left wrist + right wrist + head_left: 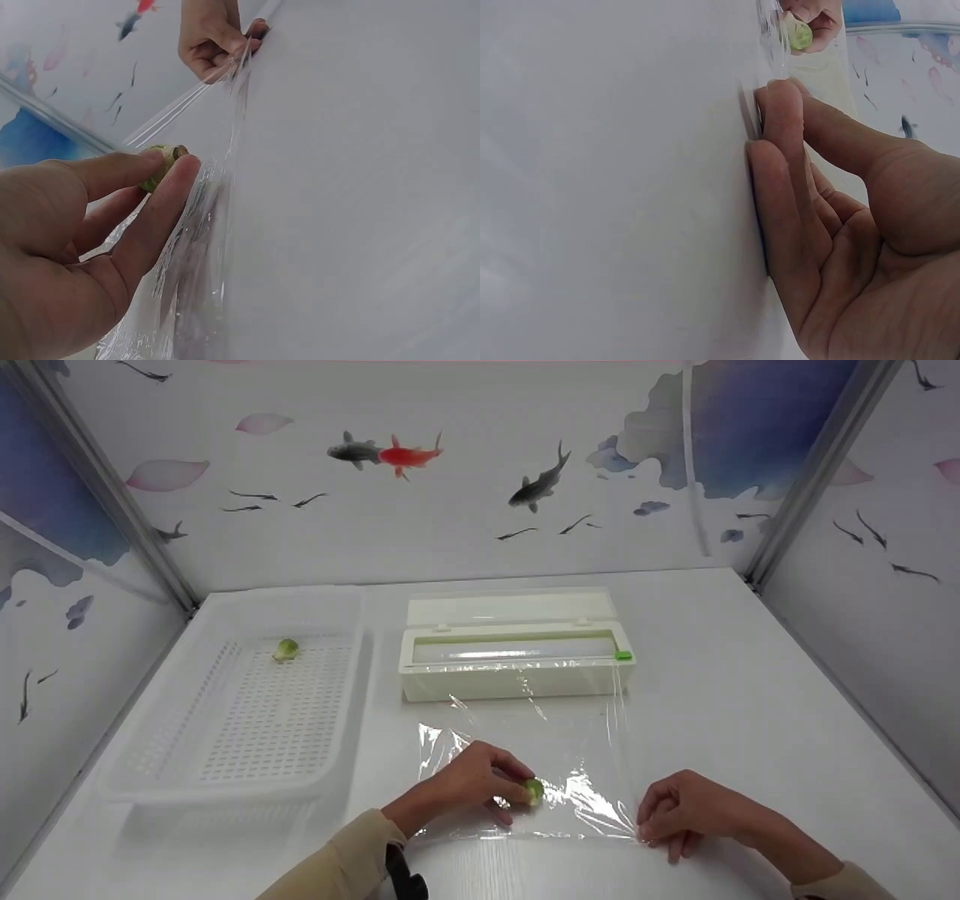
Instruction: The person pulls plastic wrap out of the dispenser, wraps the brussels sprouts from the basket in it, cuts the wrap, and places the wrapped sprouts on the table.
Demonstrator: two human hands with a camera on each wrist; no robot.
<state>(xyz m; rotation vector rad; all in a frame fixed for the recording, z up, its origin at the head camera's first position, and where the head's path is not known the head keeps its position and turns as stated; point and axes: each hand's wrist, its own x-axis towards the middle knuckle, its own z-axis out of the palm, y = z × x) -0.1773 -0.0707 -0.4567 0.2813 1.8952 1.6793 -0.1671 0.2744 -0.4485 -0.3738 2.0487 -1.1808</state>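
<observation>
My left hand (476, 776) pinches a small Brussels sprout (534, 790) between thumb and fingers, over the sheet of cling film (570, 750). In the left wrist view the sprout (166, 166) shows its cut stem end between the fingertips. At the film's near right corner, my right hand (697, 810) pinches the edge between thumb and index finger, with the other fingers at the table. From the white cling film box (517, 682), its lid tipped back, the film stretches toward me, glossy and creased. The right wrist view shows the right hand's fingers (784, 112) close to the tabletop.
A white perforated basket (345, 735) stands on the left, holding another Brussels sprout (286, 650). A green slide cutter (623, 655) sits at the box's right end. Printed panels with fish surround the white table (720, 682) at the back and sides.
</observation>
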